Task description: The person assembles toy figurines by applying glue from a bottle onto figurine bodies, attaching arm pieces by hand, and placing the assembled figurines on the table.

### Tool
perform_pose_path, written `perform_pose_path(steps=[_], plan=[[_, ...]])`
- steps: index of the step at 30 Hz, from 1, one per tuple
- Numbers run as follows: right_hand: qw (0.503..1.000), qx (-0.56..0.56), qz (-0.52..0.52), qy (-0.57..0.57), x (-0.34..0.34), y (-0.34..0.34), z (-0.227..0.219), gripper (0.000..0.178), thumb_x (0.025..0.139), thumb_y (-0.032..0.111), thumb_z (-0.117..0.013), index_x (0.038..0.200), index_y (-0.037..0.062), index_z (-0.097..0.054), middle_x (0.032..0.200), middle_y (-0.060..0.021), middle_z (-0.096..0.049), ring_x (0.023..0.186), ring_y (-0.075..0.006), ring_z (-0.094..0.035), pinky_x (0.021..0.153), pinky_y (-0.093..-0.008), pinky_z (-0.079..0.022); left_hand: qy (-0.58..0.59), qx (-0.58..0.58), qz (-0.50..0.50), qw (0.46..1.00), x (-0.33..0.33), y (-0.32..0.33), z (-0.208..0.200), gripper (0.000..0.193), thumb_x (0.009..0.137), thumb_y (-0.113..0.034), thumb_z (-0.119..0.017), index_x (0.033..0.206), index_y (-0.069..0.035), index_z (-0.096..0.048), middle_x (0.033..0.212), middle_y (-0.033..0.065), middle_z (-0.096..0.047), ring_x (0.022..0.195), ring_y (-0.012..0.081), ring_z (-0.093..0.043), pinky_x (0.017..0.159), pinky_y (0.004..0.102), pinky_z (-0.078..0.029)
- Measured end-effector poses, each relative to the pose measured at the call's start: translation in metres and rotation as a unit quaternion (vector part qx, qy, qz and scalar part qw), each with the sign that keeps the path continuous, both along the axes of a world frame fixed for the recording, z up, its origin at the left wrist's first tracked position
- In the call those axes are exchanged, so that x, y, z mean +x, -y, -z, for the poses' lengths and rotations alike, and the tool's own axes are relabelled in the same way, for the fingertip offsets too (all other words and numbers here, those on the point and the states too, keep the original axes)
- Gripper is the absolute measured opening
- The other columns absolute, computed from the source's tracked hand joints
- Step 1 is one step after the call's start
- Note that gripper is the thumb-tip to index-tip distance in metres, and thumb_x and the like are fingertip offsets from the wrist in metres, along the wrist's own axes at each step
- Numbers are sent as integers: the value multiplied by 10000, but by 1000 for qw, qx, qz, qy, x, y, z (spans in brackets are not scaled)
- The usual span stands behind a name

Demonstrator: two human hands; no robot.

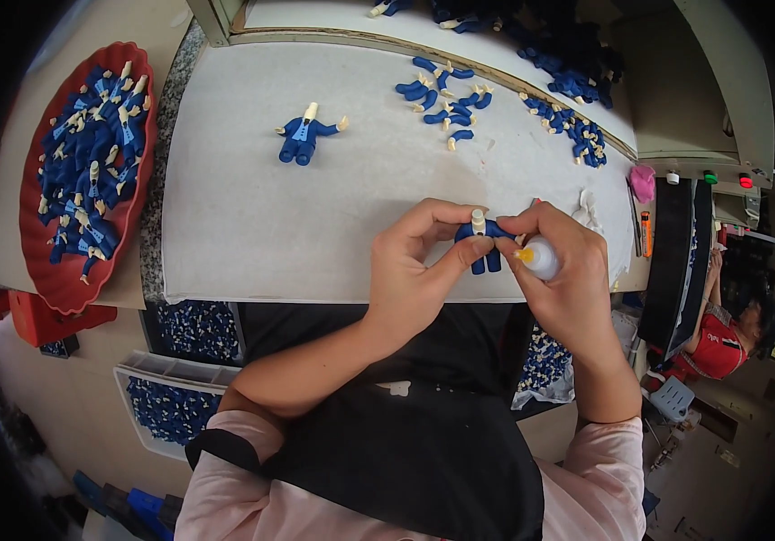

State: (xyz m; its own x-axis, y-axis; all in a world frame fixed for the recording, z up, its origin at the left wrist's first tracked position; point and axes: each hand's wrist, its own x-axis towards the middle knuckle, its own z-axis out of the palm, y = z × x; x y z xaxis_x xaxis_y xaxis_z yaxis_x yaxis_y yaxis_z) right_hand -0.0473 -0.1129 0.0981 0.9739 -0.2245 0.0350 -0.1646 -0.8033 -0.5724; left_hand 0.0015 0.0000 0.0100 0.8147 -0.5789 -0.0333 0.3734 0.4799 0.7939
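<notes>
Between my hands, above the near edge of the white table, is a small blue figurine [487,261] with a cream neck and no head. My left hand [417,261] grips its body from the left, thumb across the front. My right hand [568,261] pinches the arm on its right side, and also holds a small white bottle [544,259] with a yellow tip in its palm. A similar figurine [299,135], both arms on, lies at the table's far left. Loose blue arms [446,115] with cream hands are scattered at the back.
A red scalloped tray [30,216] heaped with figurines stands at left. More blue arms [586,142] lie by the shelf's edge. Bins of blue parts [171,410] sit below the table. An orange marker [646,234] and pink lump [642,183] are at right. Another person [721,338] works further right.
</notes>
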Motion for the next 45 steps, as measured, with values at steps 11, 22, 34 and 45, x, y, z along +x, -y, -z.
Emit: perform_pose_path(steps=[11,22,34,45], plan=[[1000,15,-14,-9,12,2,-4,214,582,-64,-593,778,-3,-532,697,-139,-572,658,-316,-573,570,-322,-448,6,4,-2,1000,13,-4,-1,158,742,46,-580,894,24,-544,864,66,-587,813,110,-556,702,228,-457],[1000,0,8,26,-3,-8,-1,154,615,-54,-608,745,-22,-531,684,-165,-571,648,-320,-575,568,-320,-440,44,23,19,999,-7,-2,9,182,776,55,-532,956,33,-528,900,58,-566,832,104,-552,701,217,-446],[999,10,13,34,6,-8,-10,211,595,-65,-599,794,-18,-545,703,-135,-571,642,-278,-580,579,-299,-444,22,-39,30,999,7,2,7,175,784,24,-540,959,18,-529,948,68,-545,907,126,-531,771,243,-432],[993,94,72,26,2,-10,-4,107,672,-13,-597,762,-9,-539,645,-117,-560,582,-222,-568,541,-266,-424,137,16,-56,989,0,-8,-1,217,755,71,-545,964,15,-531,971,98,-539,901,146,-519,775,249,-428]])
